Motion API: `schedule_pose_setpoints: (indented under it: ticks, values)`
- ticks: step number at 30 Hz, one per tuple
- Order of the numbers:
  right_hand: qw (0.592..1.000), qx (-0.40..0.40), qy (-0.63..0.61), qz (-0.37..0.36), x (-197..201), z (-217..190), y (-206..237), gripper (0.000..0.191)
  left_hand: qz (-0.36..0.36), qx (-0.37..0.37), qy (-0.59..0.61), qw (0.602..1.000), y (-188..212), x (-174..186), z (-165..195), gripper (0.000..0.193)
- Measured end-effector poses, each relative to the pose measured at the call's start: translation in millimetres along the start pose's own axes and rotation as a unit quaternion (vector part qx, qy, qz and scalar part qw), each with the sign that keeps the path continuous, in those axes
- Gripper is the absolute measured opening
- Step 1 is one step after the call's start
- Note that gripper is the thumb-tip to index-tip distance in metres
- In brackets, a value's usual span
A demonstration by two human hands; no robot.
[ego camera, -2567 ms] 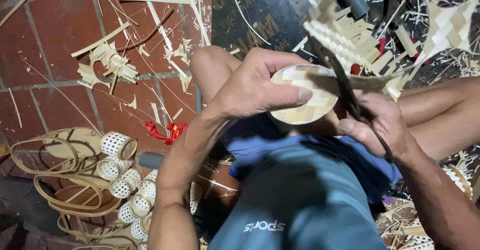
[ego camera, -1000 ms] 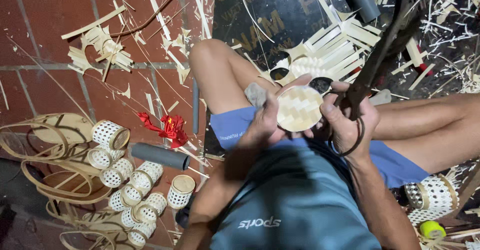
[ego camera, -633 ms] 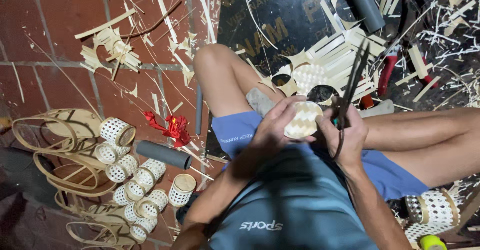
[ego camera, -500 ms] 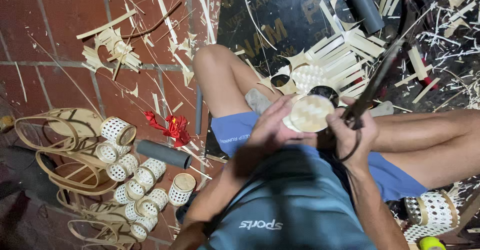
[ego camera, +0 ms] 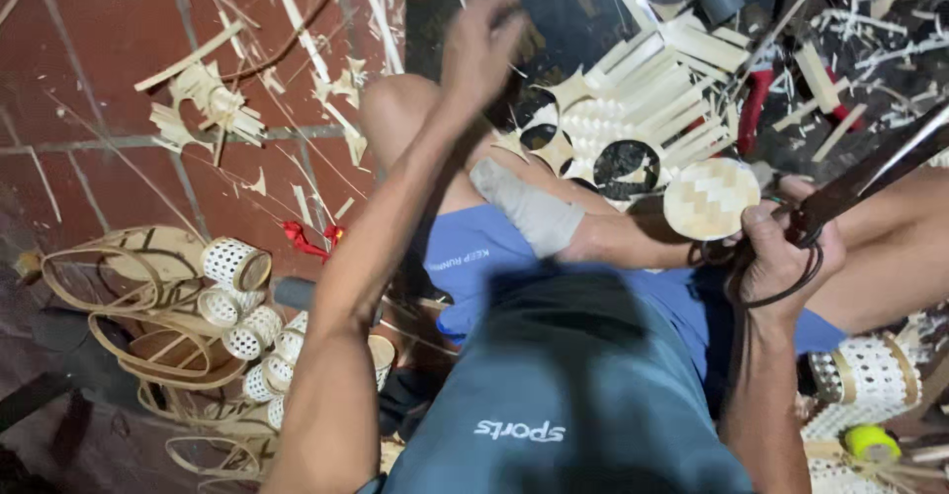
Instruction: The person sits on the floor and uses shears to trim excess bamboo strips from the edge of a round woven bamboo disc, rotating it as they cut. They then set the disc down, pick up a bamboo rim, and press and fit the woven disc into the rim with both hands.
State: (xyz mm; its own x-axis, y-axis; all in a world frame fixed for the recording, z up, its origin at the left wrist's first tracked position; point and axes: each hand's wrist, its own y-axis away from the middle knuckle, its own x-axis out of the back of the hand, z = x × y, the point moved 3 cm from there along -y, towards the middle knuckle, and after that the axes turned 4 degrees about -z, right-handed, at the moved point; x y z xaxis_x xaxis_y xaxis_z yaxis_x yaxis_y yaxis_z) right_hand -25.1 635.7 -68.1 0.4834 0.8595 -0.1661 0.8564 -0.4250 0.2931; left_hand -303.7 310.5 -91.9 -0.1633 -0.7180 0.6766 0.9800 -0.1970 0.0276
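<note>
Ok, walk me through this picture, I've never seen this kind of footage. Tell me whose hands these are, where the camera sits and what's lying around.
There is no machine here. A person sits on a tiled floor, and the one camera is worn on their head, looking down at their own lap and arms.

The right hand grips a dark long-handled tool together with a round woven disc. The left hand is raised and blurred, and seems empty.

On the floor to the left lie small woven cylinders and loops of split cane. Further from the person lie flat pale strips and a woven sheet with round holes cut out.
</note>
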Motion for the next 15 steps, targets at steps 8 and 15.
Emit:
schedule_pose_setpoints:
  ticks: [8, 15]
  values:
    - [0.999, -0.013, -0.005, 0.049, 39, 16, 6, 0.036, -0.109, -0.146, -0.311, 0.933, 96, -109, 81, 0.088]
    - [0.997, -0.002, -0.058, 0.052, 55, 32, 1, 0.038, -0.116, -0.068, -0.368, 0.92, 83, -128, 68, 0.034]
